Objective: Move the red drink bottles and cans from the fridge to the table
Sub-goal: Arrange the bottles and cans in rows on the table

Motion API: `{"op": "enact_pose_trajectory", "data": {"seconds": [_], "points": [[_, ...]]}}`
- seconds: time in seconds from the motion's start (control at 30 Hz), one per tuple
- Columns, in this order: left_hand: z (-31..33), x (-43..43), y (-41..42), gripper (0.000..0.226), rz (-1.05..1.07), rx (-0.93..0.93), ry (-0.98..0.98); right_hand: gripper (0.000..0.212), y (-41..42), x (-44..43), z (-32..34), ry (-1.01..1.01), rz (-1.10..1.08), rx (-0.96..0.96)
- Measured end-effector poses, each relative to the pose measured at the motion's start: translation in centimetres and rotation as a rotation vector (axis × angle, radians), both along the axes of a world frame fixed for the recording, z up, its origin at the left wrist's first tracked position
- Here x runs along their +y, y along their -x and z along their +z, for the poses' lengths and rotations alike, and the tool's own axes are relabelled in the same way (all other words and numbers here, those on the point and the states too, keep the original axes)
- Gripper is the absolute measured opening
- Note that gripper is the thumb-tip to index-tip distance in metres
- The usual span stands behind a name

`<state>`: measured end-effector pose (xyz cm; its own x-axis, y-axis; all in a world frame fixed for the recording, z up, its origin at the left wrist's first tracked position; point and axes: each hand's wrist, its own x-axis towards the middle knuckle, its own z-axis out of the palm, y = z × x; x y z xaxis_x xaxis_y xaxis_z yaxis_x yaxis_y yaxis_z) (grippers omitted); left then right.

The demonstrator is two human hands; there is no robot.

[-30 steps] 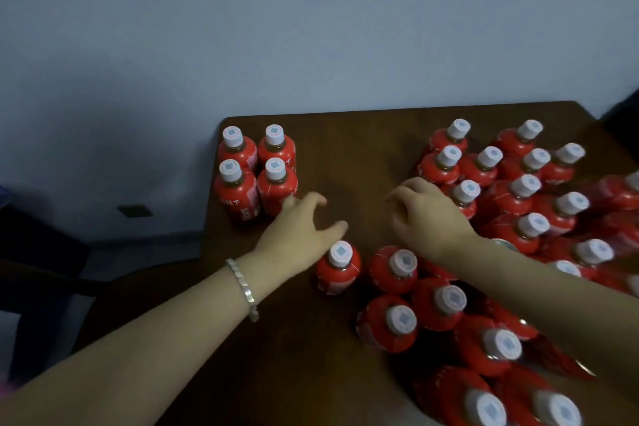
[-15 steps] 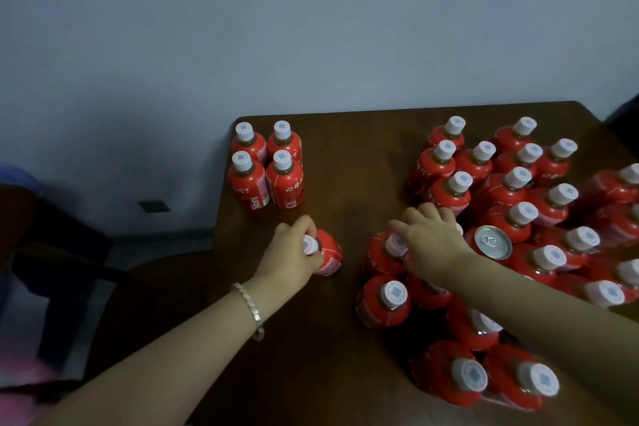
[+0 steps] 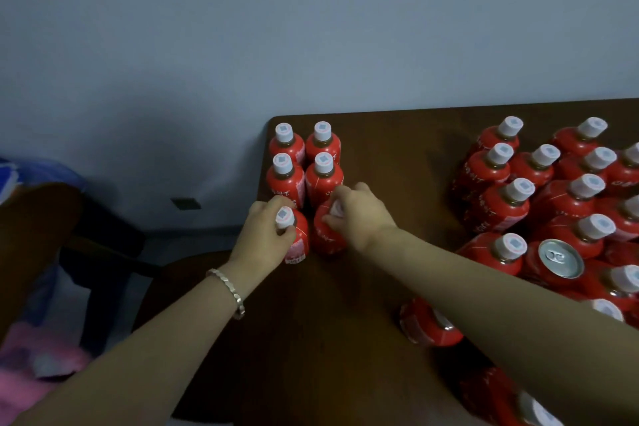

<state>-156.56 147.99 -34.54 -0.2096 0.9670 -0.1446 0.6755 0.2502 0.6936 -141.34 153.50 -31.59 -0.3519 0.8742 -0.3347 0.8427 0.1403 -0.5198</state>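
Observation:
On the dark wooden table [image 3: 390,156], several red bottles with white caps stand in a tidy block [image 3: 304,162] at the far left corner. My left hand [image 3: 264,235] grips the neck of one red bottle [image 3: 296,242] just in front of that block. My right hand [image 3: 359,214] grips the cap end of a second red bottle [image 3: 326,235] right beside it. Both bottles stand on the table, side by side. A big loose cluster of red bottles [image 3: 553,197] fills the right side, with a red can [image 3: 560,258] among them.
A red can [image 3: 427,325] stands alone near the front, under my right forearm. The table's left edge runs close to my left hand. Beyond it stand a dark chair [image 3: 103,245] and pink cloth [image 3: 41,367]. A grey wall rises behind.
Both hands have moved left, each carrying a bottle from the middle of the table to the spot right in front of the left block. The view has shifted left too.

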Motion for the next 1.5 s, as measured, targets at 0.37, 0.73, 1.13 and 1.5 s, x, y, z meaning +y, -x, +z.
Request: {"op": "enact_pose_trajectory", "data": {"seconds": [0.37,0.73,1.13,1.5], "points": [[-2.1,1.0,0.6,0.074,0.587,-1.023,0.307,0.063,1.2,-0.5,-3.6,0.202,-0.271,0.277],[-1.6,2.3,1.2,0.067,0.520,-0.844,0.398,0.062,2.7,-0.7,-4.5,0.146,-0.291,0.203],[3.4,-0.7,-12.5,0.045,-0.187,0.023,0.041,0.032,-11.9,-2.8,1.0,-0.168,-0.052,-0.061],[2.6,-3.7,-20.6,0.018,-0.400,0.232,0.438,0.046,-22.3,-2.9,-0.4,-0.095,-0.134,-0.282]]}}
